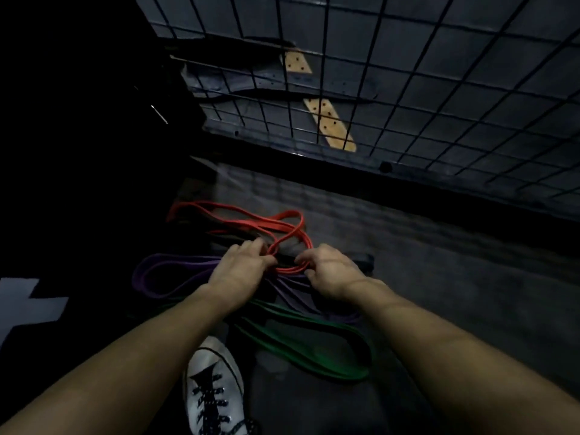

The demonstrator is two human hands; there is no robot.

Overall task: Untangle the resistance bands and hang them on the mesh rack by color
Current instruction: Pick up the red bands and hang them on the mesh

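Fingers (306,258) of both hands curled into the red band (251,219) knot, purple band (163,271) and green band (314,340) tangled on the floor (439,277), mesh rack (408,73) beyond.

both hands (243,268) (329,271) low, fingers (301,257) curled

We found no readable text, label, brand, number or sign anywhere — the scene was dim and nothing legible showed.
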